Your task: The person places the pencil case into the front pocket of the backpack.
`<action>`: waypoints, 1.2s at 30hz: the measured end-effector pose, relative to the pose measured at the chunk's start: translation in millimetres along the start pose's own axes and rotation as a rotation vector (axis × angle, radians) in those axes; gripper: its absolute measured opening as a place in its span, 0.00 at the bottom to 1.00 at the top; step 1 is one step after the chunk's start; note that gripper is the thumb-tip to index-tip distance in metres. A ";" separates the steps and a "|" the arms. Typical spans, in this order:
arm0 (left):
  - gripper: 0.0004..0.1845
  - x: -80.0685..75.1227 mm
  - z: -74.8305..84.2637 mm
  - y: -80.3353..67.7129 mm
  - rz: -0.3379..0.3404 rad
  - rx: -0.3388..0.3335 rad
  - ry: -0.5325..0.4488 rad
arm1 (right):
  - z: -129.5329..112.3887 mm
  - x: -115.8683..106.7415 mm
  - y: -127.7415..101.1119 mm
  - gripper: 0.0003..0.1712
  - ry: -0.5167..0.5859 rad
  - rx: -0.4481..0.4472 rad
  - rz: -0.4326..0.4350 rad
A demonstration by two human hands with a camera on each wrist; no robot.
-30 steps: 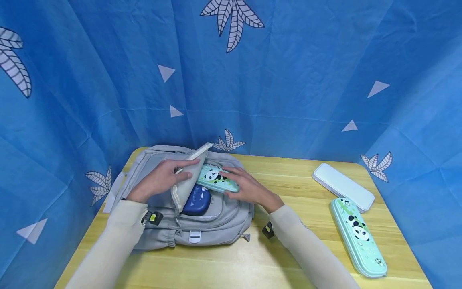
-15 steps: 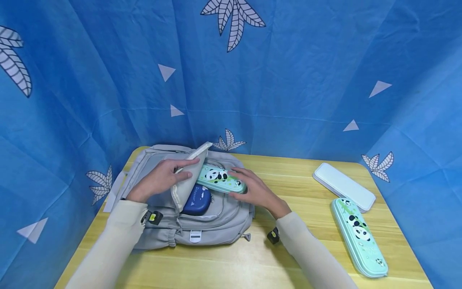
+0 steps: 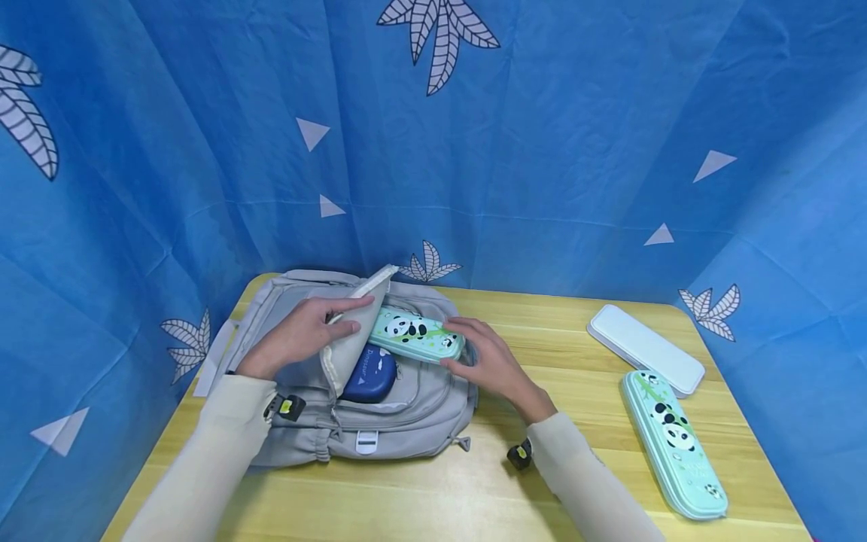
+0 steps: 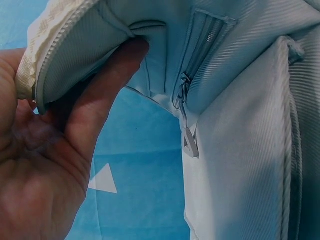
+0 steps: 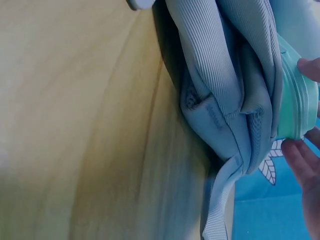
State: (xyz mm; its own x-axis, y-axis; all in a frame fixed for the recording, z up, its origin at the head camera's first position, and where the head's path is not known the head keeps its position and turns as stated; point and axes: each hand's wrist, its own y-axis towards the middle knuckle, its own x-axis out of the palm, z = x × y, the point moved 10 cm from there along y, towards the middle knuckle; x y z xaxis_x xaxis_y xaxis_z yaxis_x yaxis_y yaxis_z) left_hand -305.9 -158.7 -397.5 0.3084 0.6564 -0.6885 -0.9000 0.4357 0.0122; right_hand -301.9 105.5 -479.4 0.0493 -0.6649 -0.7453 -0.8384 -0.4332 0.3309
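Observation:
A grey backpack point(image 3: 406, 444) lies on the table with its front pocket unzipped. My left hand point(image 3: 302, 335) pinches the pocket flap point(image 3: 355, 342) between thumb and fingers and holds it raised; the left wrist view shows the thumb on the flap's inner side point(image 4: 120, 30). A mint-green panda pencil case point(image 3: 413, 335) lies partly in the pocket, its left end hidden behind the flap. My right hand point(image 3: 491, 361) grips its right end, with thumb and fingertips on opposite edges. Below it in the pocket sits a dark blue case point(image 3: 371, 375) marked "Dinosaur".
Another mint-green panda pencil case point(image 3: 673, 444) lies at the right of the wooden table point(image 3: 406, 504). Behind it is a white case point(image 3: 646, 350), which it slightly overlaps. A blue curtain point(image 3: 569, 143) hangs around the table's back and sides.
My right hand has slid to the right along the mint-green pencil case to its end, so more of the panda lid shows. The left hand keeps its hold on the flap.

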 end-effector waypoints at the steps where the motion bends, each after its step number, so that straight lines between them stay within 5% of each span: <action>1: 0.27 0.0 0.3 -0.1 0.000 0.004 0.000 | -0.5 -0.7 -0.7 0.38 -0.005 0.002 0.007; 14: 0.27 0.4 0.4 0.0 0.002 0.009 0.003 | -5.6 -1.1 4.3 0.35 -0.021 0.015 0.030; 36: 0.27 2.6 1.5 0.6 0.004 0.024 -0.007 | -14.5 20.8 36.3 0.36 -0.019 -0.073 -0.079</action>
State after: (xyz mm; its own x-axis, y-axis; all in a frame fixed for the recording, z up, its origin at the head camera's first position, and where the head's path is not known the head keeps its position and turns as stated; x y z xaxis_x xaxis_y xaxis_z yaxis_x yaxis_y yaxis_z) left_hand -305.1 -155.8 -398.2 0.3067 0.6622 -0.6836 -0.8938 0.4473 0.0323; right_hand -323.5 67.1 -474.5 0.1030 -0.6154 -0.7815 -0.7902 -0.5278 0.3115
